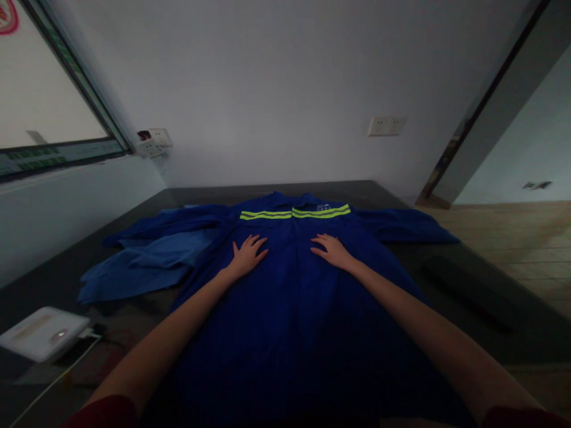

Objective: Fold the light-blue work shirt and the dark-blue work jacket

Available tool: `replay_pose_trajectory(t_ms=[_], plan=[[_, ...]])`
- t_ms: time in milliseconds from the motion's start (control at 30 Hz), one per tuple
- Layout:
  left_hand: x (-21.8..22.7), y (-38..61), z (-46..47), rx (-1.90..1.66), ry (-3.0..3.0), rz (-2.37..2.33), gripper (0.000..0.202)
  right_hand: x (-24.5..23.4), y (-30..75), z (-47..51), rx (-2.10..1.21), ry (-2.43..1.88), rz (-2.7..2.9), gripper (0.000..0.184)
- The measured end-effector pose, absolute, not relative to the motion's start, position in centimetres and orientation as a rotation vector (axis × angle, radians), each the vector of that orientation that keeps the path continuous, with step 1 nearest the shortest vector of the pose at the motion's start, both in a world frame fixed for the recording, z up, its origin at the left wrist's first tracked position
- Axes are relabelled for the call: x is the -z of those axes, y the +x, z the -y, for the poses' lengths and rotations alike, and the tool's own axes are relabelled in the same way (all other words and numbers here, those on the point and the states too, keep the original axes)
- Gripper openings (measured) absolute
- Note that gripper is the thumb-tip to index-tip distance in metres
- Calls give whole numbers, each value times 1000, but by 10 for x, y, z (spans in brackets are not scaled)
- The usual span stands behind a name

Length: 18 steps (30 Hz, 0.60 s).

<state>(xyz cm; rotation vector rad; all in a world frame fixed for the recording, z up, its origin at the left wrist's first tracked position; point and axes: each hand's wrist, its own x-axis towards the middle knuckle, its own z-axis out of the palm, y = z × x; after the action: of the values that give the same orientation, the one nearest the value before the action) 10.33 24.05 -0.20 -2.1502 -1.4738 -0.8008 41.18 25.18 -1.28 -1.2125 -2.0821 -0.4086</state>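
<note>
While both arms reach fwd, left hand (247, 255) & right hand (332, 251) lie flat — fingers spread, gripping nothing — on blue jacket (289, 309).

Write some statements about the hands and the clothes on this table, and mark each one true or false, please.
1. Both the left hand and the right hand lie flat on the dark blue garment. True.
2. The stripes across the garment are orange. False: the stripes are yellow-green.
3. A white device with a cable lies at the near left of the dark table. True.
4. The right hand grips a sleeve and lifts it. False: it is open, palm down on the chest part of the garment.
5. A lighter blue cloth lies to the right of the garment. False: the lighter blue cloth lies to its left.
</note>
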Motion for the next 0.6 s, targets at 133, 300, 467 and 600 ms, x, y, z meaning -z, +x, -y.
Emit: replay_pose_trajectory(t_ms=[133,300,467,600], plan=[[-20,134,-238,1014,-2269,1312,31,-12,385,-239,417,-1085,1963,20],[-32,183,-252,1134,-2285,1496,21,-23,340,-238,357,-1316,1910,20],[-17,201,-266,1148,-2148,1643,19,-5,330,-250,441,-1451,1791,24],[-11,201,-264,1125,-2117,1644,23,-1,333,-253,471,-1456,1789,19]])
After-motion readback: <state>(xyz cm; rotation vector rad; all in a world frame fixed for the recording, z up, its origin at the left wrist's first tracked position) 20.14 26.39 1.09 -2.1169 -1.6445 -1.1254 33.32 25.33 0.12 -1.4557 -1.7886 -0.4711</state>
